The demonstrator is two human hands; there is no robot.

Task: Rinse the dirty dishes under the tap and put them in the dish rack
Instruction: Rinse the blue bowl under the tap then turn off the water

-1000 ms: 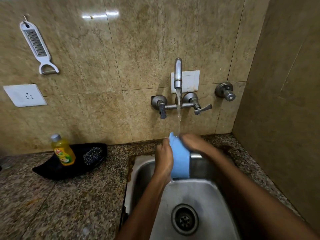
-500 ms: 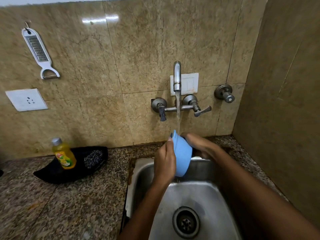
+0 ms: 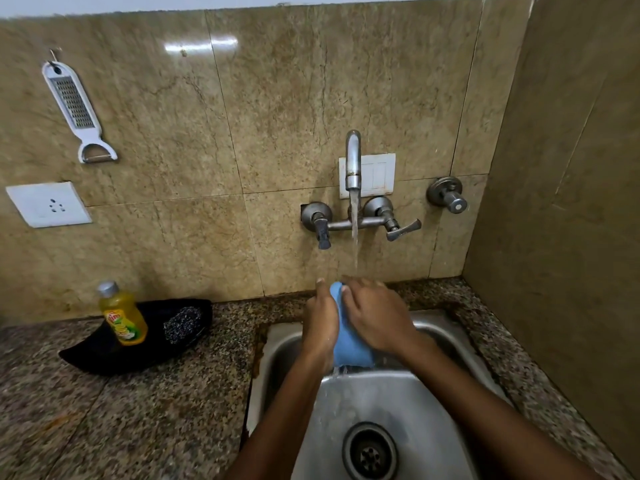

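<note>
A light blue bowl [image 3: 348, 344] is held on edge over the steel sink [image 3: 398, 400], right under the running tap [image 3: 353, 161]. My left hand [image 3: 320, 327] grips the bowl's left side. My right hand [image 3: 375, 317] lies over its right side and top rim, fingers curled on it. The water stream falls onto my right fingers and the bowl's top. Both hands hide most of the bowl. No dish rack is in view.
A yellow dish soap bottle [image 3: 121, 315] and a steel scrubber [image 3: 181, 323] rest on a black tray [image 3: 104, 355] on the granite counter, left of the sink. A grater-peeler [image 3: 74, 105] hangs on the wall. A side wall [image 3: 561, 202] stands close on the right.
My right hand has moved from behind the bowl to over its top and right side, covering more of it. The bowl stays under the stream. The camera has tilted slightly upward.
</note>
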